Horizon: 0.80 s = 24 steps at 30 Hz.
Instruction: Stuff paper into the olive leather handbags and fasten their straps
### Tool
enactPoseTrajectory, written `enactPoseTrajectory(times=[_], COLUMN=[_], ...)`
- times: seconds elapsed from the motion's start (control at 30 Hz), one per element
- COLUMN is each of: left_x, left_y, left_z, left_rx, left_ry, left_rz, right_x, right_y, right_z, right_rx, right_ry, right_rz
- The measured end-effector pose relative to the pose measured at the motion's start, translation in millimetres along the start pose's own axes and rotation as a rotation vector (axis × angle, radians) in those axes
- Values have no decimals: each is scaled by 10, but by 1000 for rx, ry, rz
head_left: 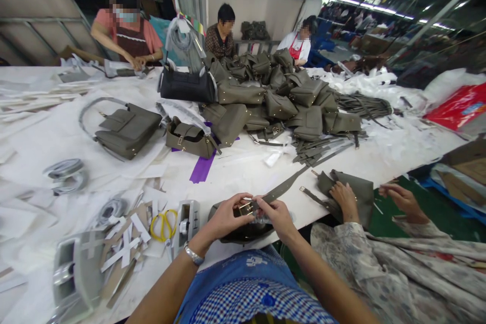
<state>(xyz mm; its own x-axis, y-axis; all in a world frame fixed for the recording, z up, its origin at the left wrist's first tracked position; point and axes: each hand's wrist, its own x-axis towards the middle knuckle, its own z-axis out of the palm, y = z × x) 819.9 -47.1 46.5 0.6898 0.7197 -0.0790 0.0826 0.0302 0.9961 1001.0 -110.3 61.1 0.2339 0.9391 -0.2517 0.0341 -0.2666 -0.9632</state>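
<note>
My left hand [227,216] and my right hand [276,216] meet over an olive-grey handbag [243,232] lying at the near edge of the white table [243,167]. Both hands pinch around its gold metal clasp [246,208], fingers curled. A long olive strap [288,185] runs from the bag away to the upper right. A silver bracelet sits on my left wrist.
A co-worker's hand [343,197] on my right rests on another olive bag [355,192]. A heap of olive bags [281,101] and a black bag [187,86] fill the table's middle. Yellow scissors [163,225], paper strips and tape rolls lie at left. Other people sit across.
</note>
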Motion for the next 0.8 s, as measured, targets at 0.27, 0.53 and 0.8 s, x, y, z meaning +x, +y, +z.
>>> enactPoseTrajectory(times=[0.27,0.53,0.8], left_x=[-84,-65,-84], left_y=[-88,-160,-221], left_z=[-146,-163,-101], left_rx=[22,98,4], left_ry=[65,175,218], left_rz=[-7,59,-72], right_x=[-44,73,-61], right_y=[-249,-347,-477], right_z=[-209,-538,-526], right_rx=[472,305,95], right_ry=[-69,175,-88], right_rz=[3,-275,-108])
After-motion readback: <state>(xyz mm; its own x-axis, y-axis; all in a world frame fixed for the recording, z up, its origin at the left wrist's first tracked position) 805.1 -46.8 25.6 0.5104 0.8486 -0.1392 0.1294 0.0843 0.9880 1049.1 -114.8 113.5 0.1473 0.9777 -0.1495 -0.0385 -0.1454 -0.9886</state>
